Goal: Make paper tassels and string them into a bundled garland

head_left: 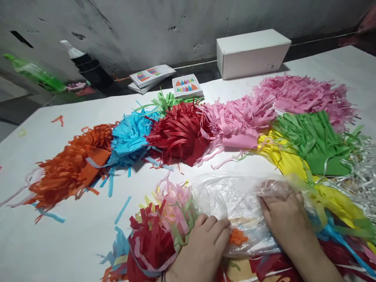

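My left hand (202,246) rests near the front edge, fingers curled over a mixed bundle of fringed paper strips (158,231) where it enters a clear plastic bag (235,199). My right hand (282,219) is pushed inside the bag, fingers bent under the film; what they grip is hidden. A small orange paper scrap (237,236) lies between the two hands under the plastic.
Heaps of fringed paper lie on the white table (58,235): orange (70,164), blue (132,137), red (179,133), pink (241,117), another pink (308,98), green (314,141), yellow (282,156), silver (361,172). At the back stand a white box (252,53) and printed cards (186,86).
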The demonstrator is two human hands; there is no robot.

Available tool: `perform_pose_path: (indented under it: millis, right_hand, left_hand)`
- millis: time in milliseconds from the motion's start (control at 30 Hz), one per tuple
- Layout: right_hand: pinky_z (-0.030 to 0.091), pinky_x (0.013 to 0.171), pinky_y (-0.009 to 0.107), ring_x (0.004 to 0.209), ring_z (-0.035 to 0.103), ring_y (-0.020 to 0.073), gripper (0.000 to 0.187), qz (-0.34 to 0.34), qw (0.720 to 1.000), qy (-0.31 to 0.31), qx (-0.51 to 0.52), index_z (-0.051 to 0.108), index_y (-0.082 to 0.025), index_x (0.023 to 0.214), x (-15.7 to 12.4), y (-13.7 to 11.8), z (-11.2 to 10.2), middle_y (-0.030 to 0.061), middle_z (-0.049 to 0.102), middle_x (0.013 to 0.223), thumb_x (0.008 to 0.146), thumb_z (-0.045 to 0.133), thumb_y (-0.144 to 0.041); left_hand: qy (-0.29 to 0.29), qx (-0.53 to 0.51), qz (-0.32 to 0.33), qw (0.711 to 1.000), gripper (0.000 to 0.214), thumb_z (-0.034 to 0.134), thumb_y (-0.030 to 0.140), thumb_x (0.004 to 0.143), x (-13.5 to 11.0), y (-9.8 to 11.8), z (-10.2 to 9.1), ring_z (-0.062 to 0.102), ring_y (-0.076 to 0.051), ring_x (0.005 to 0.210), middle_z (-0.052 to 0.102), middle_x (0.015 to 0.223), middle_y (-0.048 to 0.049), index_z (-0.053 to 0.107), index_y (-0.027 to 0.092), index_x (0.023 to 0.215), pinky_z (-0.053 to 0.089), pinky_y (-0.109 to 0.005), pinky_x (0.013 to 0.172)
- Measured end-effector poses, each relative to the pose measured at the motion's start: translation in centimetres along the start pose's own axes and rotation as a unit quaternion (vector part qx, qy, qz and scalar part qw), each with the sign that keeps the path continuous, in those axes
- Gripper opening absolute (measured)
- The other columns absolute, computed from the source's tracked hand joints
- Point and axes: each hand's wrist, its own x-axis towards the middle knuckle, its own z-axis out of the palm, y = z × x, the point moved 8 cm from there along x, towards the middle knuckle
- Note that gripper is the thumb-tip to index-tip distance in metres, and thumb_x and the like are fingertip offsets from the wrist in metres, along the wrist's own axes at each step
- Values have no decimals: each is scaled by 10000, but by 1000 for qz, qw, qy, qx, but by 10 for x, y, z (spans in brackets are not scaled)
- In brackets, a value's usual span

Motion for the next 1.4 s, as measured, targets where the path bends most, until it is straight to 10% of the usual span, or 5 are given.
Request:
perform_pose_path:
  millis: [167,467,867,1100,1400]
  right_hand:
    - [419,819,407,764,655,237,276,-119,987,-8,109,721,-238,989,-3,-32,-3,57,741,893,850,552,-70]
    - [510,671,318,639,684,190,252,-82,981,-7,178,707,-207,1046,-7,-21,0,57,759,834,946,478,-174]
    - [562,708,224,719,705,147,184,-18,939,8,343,690,-223,923,1,-11,-13,1,752,815,905,518,-159]
    - [551,689,228,729,706,157,167,6,912,-53,406,695,-260,940,-3,-11,-9,-9,746,837,909,551,-181]
    - [540,687,293,762,715,193,208,37,876,-202,436,707,-230,937,-8,-20,14,27,755,854,943,500,-252]
  left_hand:
    - [25,-8,-8,1000,249,575,106,916,-1,-2,2,580,-229,957,675,1213,-80,577,154,1160,400,-394,903]
    - [18,-69,-11,997,380,573,181,872,-2,-1,-8,596,-270,1018,643,1260,-152,535,141,1248,421,-445,935]
    - [147,-85,28,985,272,463,134,911,-10,-2,-6,611,-234,923,678,1129,-149,530,145,1174,449,-393,847]
    - [134,-127,-16,983,274,449,114,891,-12,-9,-1,617,-235,945,675,1097,-134,563,166,1134,493,-375,844]
    - [212,-248,27,945,174,471,284,1012,-25,2,-39,616,-200,945,672,1001,-86,596,220,1114,505,-294,867]
